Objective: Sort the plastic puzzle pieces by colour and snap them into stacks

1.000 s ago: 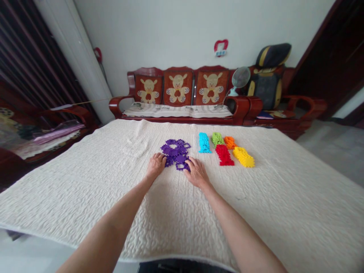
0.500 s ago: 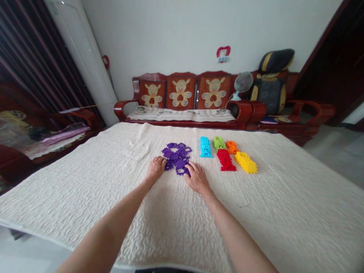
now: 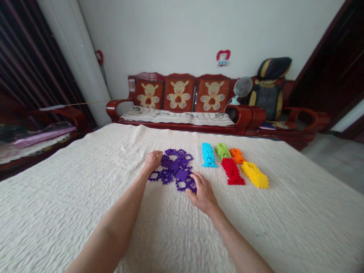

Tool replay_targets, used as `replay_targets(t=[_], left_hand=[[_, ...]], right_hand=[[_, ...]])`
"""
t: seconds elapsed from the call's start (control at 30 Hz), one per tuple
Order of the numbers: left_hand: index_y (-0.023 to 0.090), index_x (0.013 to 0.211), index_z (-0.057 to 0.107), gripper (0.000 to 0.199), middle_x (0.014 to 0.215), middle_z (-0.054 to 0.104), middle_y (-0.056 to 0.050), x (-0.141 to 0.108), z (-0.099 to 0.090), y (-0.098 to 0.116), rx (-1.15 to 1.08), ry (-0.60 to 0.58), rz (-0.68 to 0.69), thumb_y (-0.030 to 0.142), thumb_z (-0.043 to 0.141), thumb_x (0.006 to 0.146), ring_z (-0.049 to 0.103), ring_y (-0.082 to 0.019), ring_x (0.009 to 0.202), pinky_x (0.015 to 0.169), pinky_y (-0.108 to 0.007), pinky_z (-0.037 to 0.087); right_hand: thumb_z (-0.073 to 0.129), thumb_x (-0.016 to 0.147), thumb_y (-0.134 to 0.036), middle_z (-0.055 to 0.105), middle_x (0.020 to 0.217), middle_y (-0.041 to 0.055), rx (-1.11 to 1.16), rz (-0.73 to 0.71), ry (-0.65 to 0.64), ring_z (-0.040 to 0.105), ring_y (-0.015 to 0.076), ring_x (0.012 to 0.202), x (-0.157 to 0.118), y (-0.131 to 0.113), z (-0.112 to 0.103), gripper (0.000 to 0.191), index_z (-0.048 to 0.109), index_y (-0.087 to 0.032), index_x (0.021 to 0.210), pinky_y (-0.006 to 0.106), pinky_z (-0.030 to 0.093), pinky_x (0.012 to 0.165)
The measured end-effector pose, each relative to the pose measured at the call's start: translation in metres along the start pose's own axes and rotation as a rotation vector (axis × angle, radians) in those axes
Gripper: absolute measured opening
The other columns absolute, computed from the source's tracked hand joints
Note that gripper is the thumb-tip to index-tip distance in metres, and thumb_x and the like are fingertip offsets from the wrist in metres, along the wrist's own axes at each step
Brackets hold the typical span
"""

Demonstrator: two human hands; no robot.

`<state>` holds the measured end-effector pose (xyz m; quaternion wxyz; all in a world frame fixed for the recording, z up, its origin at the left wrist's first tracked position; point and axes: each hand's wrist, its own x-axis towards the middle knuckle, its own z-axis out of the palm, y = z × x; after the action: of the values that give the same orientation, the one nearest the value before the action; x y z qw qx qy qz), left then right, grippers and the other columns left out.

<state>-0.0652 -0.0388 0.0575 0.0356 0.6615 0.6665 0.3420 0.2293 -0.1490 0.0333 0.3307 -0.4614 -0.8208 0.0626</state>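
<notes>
Across quilted cloth, the right hand, loosely spread, touches toothed purple pieces; the left hand curls, grip unclear.

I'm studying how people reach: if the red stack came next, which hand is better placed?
Probably the right hand: it is nearer the red stack, while the left hand is across the purple pieces.

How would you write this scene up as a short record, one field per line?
Left hand: at the left edge of the purple pieces; grip unclear
Right hand: fingers spread at their lower right
Purple layout: spread flat, some overlapping
Other groups: blue, green, orange, red, yellow, all to the right
Surface: cream quilted cover
Background: wooden sofa, three cushions, fan
</notes>
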Motion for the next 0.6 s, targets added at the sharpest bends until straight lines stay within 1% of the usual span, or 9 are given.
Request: replay_targets(t=[0.07,0.13,0.23,0.33,0.4,0.47,0.53,0.6], left_hand=[[0.021,0.105,0.074,0.032,0.111,0.075,-0.007,0.01,0.009,-0.005,-0.041,0.008,0.049,0.033,0.045,0.094,0.067,-0.022,0.107,0.097,-0.031,0.05],[0.021,0.112,0.072,0.033,0.118,0.073,-0.007,0.017,0.016,-0.009,-0.055,-0.006,0.057,0.032,0.047,0.094,0.066,-0.022,0.113,0.103,-0.033,0.048],[0.021,0.121,0.068,0.037,0.124,0.071,-0.008,0.024,0.023,-0.013,-0.063,-0.076,0.076,0.035,0.047,0.094,0.064,-0.023,0.118,0.106,-0.035,0.047],[0.022,0.127,0.065,0.039,0.129,0.068,-0.008,0.025,0.027,-0.015,-0.068,-0.158,0.148,0.037,0.047,0.096,0.062,-0.023,0.12,0.108,-0.038,0.046],[0.024,0.128,0.064,0.039,0.131,0.067,-0.007,0.025,0.029,-0.016,-0.067,-0.18,0.196,0.037,0.047,0.095,0.061,-0.023,0.122,0.109,-0.04,0.045],[0.025,0.129,0.063,0.04,0.131,0.067,-0.007,0.025,0.03,-0.015,-0.076,-0.193,0.234,0.037,0.045,0.096,0.061,-0.023,0.122,0.109,-0.04,0.045],[0.024,0.13,0.063,0.041,0.132,0.066,-0.007,0.026,0.031,-0.014,-0.088,-0.207,0.261,0.038,0.043,0.096,0.061,-0.023,0.122,0.108,-0.04,0.045],[0.022,0.131,0.062,0.043,0.132,0.065,-0.008,0.026,0.031,-0.013,-0.089,-0.211,0.281,0.039,0.042,0.097,0.061,-0.023,0.123,0.108,-0.039,0.046]], right_hand=[[0.057,0.085,-0.032,0.051,0.145,0.0193,0.003,0.009,0.005,0.047,0.0309,0.137,-0.001,0.001,0.002,0.055,0.052,-0.014,0.136,0.052,0.042,0.111],[0.058,0.084,-0.033,0.05,0.147,0.0193,0.008,0.021,0.008,0.046,0.0319,0.138,-0.004,0.001,0.002,0.057,0.051,-0.016,0.138,0.054,0.042,0.111],[0.061,0.083,-0.036,0.046,0.15,0.0191,0.049,0.021,0.004,0.045,0.0335,0.139,-0.008,-0.002,-0.005,0.06,0.05,-0.018,0.139,0.056,0.042,0.111],[0.057,0.087,-0.036,0.046,0.151,0.0165,0.153,-0.012,0.029,0.044,0.0316,0.14,0.001,-0.006,-0.017,0.054,0.051,-0.021,0.138,0.053,0.042,0.112],[0.054,0.088,-0.037,0.048,0.151,0.0147,0.2,-0.059,0.036,0.044,0.0308,0.141,0.022,-0.006,-0.021,0.048,0.054,-0.022,0.135,0.052,0.04,0.114],[0.054,0.089,-0.038,0.048,0.151,0.0146,0.208,-0.109,0.023,0.044,0.0303,0.141,0.053,0.0,-0.017,0.048,0.055,-0.021,0.133,0.051,0.037,0.116],[0.054,0.089,-0.037,0.048,0.15,0.0161,0.188,-0.094,0.032,0.044,0.0293,0.14,0.088,0.01,-0.003,0.05,0.054,-0.018,0.135,0.05,0.038,0.116],[0.055,0.088,-0.04,0.05,0.146,0.0177,0.137,-0.06,0.031,0.044,0.0297,0.14,0.116,0.023,0.015,0.052,0.054,-0.017,0.134,0.05,0.038,0.115]])
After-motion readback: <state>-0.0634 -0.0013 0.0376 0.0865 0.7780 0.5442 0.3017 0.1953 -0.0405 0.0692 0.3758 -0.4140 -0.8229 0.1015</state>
